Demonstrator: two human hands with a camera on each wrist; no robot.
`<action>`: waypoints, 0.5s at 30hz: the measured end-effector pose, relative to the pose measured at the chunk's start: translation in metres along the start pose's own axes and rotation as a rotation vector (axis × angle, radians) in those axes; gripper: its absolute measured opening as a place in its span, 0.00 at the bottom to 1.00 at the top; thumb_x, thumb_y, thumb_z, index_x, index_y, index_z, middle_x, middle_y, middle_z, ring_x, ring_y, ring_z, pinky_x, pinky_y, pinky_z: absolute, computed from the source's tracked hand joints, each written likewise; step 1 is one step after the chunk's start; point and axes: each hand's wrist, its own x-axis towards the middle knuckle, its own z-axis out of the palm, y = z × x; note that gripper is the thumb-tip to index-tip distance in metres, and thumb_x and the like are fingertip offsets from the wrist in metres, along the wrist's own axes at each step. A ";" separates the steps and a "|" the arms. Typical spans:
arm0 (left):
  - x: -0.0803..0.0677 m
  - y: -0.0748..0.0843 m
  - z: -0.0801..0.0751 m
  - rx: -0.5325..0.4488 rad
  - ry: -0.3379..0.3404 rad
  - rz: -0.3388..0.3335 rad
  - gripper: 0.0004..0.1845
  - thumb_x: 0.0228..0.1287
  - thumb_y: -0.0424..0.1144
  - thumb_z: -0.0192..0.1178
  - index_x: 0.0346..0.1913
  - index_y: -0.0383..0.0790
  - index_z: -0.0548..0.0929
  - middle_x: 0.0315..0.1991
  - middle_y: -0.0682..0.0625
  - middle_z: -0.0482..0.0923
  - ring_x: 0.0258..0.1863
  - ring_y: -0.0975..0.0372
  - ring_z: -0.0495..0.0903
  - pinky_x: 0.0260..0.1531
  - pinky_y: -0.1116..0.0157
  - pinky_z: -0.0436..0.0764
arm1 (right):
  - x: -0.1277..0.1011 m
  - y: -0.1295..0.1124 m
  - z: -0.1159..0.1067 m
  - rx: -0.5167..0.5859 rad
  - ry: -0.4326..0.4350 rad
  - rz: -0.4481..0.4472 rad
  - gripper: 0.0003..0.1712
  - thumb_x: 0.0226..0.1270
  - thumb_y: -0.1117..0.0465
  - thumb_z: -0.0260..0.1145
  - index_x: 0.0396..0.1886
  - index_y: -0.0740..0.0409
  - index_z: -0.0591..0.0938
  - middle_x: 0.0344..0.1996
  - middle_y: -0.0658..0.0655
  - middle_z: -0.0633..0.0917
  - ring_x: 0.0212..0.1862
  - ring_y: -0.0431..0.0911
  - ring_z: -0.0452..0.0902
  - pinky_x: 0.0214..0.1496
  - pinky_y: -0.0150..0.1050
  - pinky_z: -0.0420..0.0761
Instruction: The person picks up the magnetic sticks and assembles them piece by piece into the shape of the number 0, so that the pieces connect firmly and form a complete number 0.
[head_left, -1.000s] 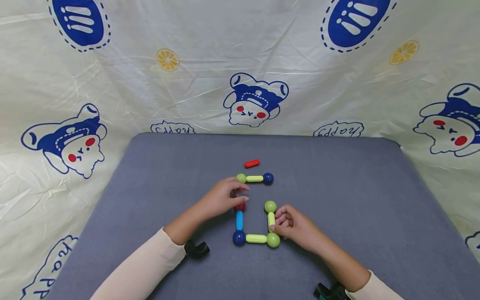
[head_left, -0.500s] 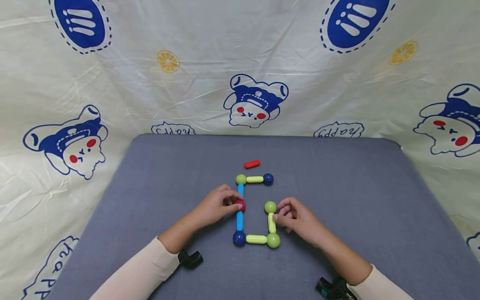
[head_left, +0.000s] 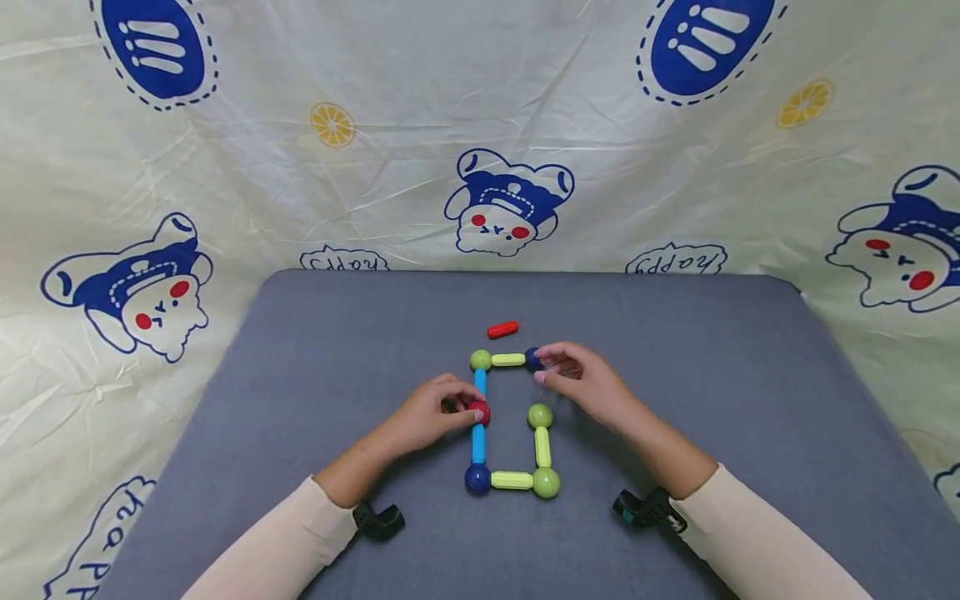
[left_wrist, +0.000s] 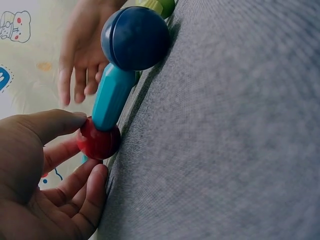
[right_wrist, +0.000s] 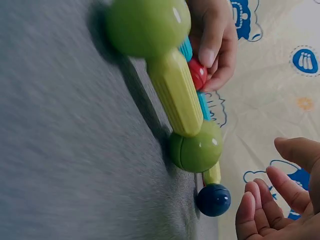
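My left hand (head_left: 429, 415) pinches a red ball (left_wrist: 100, 142) between thumb and fingers. Two blue magnetic rods join that ball: the near rod (head_left: 478, 444) runs to a dark blue ball (head_left: 477, 479), the far rod (head_left: 480, 382) to a green ball (head_left: 481, 360). From the green ball a yellow-green rod (head_left: 508, 360) leads right to another dark blue ball (head_left: 532, 359). Beside this far dark blue ball is my right hand (head_left: 592, 387), fingers relaxed and spread from the thumb. Its fingertips overlap the ball in the head view; the right wrist view shows nothing in its grasp.
Yellow-green rods (head_left: 512, 480) and green balls (head_left: 546, 482) form the near and right sides, ending at a green ball (head_left: 540, 416). A loose red rod (head_left: 502, 330) lies behind. The grey table (head_left: 712, 350) meets a printed curtain (head_left: 390, 192) at the back.
My right hand has moved from the right-side yellow-green rod away to the far dark blue ball. My left hand drew back slightly from the far blue rod and now holds the red ball.
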 end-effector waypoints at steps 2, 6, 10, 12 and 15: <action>0.000 -0.001 0.000 -0.007 0.001 0.002 0.11 0.66 0.42 0.68 0.50 0.47 0.87 0.41 0.49 0.78 0.40 0.64 0.77 0.40 0.69 0.76 | 0.012 -0.002 0.000 -0.012 0.004 0.004 0.22 0.70 0.54 0.69 0.61 0.56 0.80 0.53 0.60 0.82 0.51 0.51 0.79 0.50 0.43 0.78; 0.001 -0.004 0.000 -0.023 -0.001 -0.002 0.12 0.66 0.43 0.69 0.50 0.48 0.87 0.42 0.49 0.79 0.40 0.64 0.78 0.40 0.68 0.76 | 0.036 -0.004 0.003 -0.056 0.026 0.014 0.23 0.71 0.55 0.69 0.62 0.57 0.80 0.57 0.61 0.79 0.55 0.54 0.78 0.54 0.47 0.78; 0.002 -0.006 0.000 -0.040 -0.014 -0.022 0.12 0.66 0.44 0.69 0.51 0.49 0.87 0.42 0.49 0.79 0.41 0.63 0.78 0.40 0.68 0.76 | 0.056 -0.002 0.007 -0.114 0.027 0.022 0.23 0.70 0.54 0.69 0.62 0.55 0.81 0.59 0.61 0.76 0.59 0.55 0.77 0.58 0.51 0.78; 0.001 -0.006 0.000 -0.046 -0.017 -0.030 0.13 0.66 0.44 0.69 0.51 0.49 0.86 0.43 0.49 0.79 0.41 0.63 0.78 0.40 0.67 0.76 | 0.066 0.000 0.009 -0.141 0.026 0.009 0.22 0.70 0.54 0.69 0.62 0.54 0.81 0.60 0.62 0.75 0.61 0.57 0.77 0.59 0.53 0.78; 0.001 -0.006 0.000 -0.051 -0.020 -0.033 0.13 0.65 0.43 0.69 0.51 0.49 0.86 0.43 0.49 0.79 0.41 0.62 0.77 0.40 0.67 0.77 | 0.077 0.002 0.011 -0.186 0.026 -0.009 0.22 0.70 0.55 0.68 0.62 0.53 0.81 0.61 0.63 0.75 0.62 0.58 0.75 0.61 0.54 0.77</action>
